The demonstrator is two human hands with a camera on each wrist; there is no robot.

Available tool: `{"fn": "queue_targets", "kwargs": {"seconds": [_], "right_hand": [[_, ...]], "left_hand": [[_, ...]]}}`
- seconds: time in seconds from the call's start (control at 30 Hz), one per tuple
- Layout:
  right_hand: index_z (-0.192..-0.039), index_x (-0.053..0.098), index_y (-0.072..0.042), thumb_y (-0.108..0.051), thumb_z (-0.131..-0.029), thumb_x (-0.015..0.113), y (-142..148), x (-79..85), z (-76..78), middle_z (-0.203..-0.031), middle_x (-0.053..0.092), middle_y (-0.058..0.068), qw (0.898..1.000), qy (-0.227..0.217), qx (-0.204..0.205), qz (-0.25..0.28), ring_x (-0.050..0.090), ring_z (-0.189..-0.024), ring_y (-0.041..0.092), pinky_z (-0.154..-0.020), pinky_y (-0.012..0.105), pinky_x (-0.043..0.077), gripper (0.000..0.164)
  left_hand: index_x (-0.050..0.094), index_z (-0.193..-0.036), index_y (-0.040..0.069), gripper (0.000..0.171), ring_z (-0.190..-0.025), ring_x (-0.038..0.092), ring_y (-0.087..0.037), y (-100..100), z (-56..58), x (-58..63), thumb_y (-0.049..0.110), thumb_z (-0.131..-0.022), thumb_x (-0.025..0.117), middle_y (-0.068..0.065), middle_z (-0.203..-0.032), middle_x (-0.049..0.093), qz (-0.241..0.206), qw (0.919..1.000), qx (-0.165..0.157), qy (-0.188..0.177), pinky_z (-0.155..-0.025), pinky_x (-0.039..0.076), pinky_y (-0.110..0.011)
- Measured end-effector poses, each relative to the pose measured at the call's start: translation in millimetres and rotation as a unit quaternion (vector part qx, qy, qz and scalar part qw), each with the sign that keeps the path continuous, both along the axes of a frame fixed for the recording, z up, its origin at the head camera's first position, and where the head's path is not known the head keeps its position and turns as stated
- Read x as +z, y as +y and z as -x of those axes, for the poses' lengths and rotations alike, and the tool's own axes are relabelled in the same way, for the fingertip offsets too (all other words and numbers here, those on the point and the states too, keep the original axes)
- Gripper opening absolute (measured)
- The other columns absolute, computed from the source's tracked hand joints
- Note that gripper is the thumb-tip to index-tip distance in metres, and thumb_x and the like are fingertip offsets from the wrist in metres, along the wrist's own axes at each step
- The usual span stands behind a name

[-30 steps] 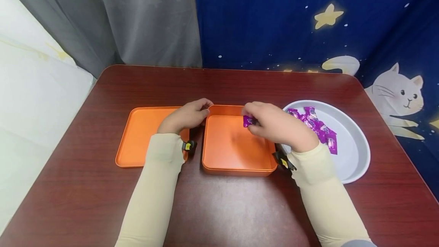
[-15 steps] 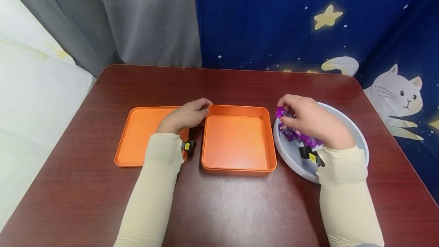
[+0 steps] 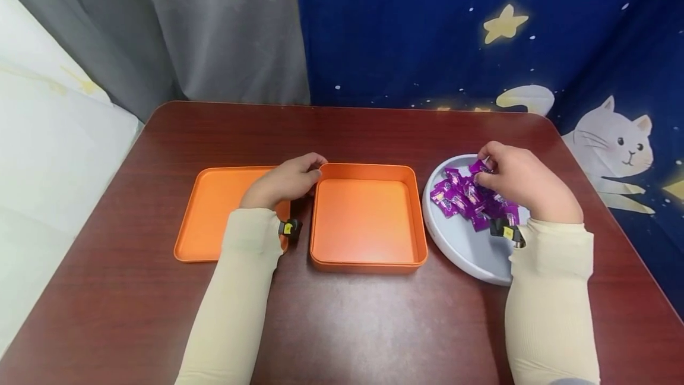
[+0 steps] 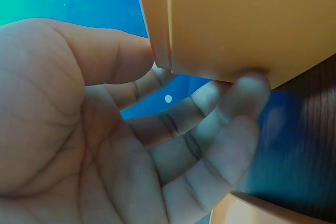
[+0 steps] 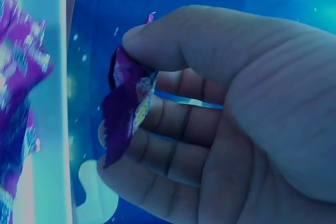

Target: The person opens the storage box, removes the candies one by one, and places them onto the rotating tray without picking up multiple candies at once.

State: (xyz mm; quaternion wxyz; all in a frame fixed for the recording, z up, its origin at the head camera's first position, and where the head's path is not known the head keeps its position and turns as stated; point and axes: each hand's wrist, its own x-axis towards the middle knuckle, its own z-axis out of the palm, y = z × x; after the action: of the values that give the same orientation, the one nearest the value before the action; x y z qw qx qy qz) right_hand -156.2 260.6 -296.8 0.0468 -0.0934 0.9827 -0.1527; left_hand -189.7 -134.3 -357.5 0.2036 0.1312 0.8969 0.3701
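My right hand (image 3: 526, 180) is over the far part of the round pale plate (image 3: 446, 251), pinching a purple-wrapped candy (image 5: 126, 103) between thumb and fingers. Several more purple candies (image 3: 465, 198) lie heaped on the plate below and beside it. In the head view, part of the plate is hidden by the right hand and sleeve. My left hand (image 3: 283, 180) grips the square orange box (image 3: 369, 218) at its far left corner. The left wrist view shows the thumb (image 4: 126, 59) against the box's edge and the other fingers curled around the corner.
An orange lid (image 3: 214, 212) lies left of the box, partly under the left forearm. All stand on a dark red-brown wooden table (image 3: 342, 325). Grey and blue curtains (image 3: 427, 28) hang behind it, and each wrist wears a small black camera.
My right hand has carried the candy from over the orange box rightward to over the plate. The left hand has stayed at the box's corner.
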Motion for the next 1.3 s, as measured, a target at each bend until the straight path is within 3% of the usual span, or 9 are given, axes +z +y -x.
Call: {"fn": "queue_targets", "kwargs": {"seconds": [0.33, 0.83, 1.1, 1.3], "right_hand": [[-0.114, 0.054, -0.001, -0.025, -0.084, 0.066, 24.6, -16.6, 5.0, -0.091, 0.062, 0.017, 0.997, -0.071, -0.023, -0.010, 0.055, -0.080, 0.029, -0.066, 0.047, 0.052, 0.041], [-0.116, 0.053, -0.001, -0.028, -0.084, 0.064, 26.5, -25.5, 11.6, -0.090, 0.062, 0.016, 0.996, -0.086, -0.029, -0.008, 0.055, -0.077, 0.027, -0.067, 0.046, 0.051, 0.043], [-0.130, 0.046, -0.003, -0.045, -0.085, 0.061, 25.4, -23.8, 10.5, -0.121, 0.054, 0.028, 0.993, -0.106, -0.046, -0.024, 0.052, -0.105, 0.041, -0.082, 0.065, 0.045, 0.063], [-0.133, 0.043, -0.003, -0.049, -0.086, 0.058, 22.8, -21.5, 10.4, -0.127, 0.050, 0.029, 0.993, -0.110, -0.044, -0.027, 0.047, -0.110, 0.045, -0.085, 0.068, 0.042, 0.068]], "left_hand": [[0.040, -0.134, 0.016, 0.035, -0.088, 0.052, -0.025, 0.7, -1.1, 2.4, 0.024, -0.100, 0.038, -0.011, -0.109, 0.053, -0.007, 1.0000, 0.002, -0.006, -0.076, 0.044, -0.039], [0.042, -0.132, 0.018, 0.033, -0.088, 0.052, -0.025, 0.9, -0.8, 3.3, 0.025, -0.100, 0.038, -0.011, -0.108, 0.054, -0.007, 0.9999, 0.005, -0.008, -0.074, 0.044, -0.040], [0.041, -0.134, 0.019, 0.035, -0.091, 0.050, -0.025, -0.1, -1.2, 4.8, 0.026, -0.100, 0.037, -0.009, -0.113, 0.053, 0.002, 1.0000, 0.001, -0.001, -0.079, 0.044, -0.041], [0.041, -0.133, 0.017, 0.035, -0.092, 0.050, -0.025, -1.2, -1.7, 3.6, 0.025, -0.100, 0.038, -0.010, -0.114, 0.053, -0.001, 1.0000, -0.004, 0.007, -0.081, 0.043, -0.041]]}}
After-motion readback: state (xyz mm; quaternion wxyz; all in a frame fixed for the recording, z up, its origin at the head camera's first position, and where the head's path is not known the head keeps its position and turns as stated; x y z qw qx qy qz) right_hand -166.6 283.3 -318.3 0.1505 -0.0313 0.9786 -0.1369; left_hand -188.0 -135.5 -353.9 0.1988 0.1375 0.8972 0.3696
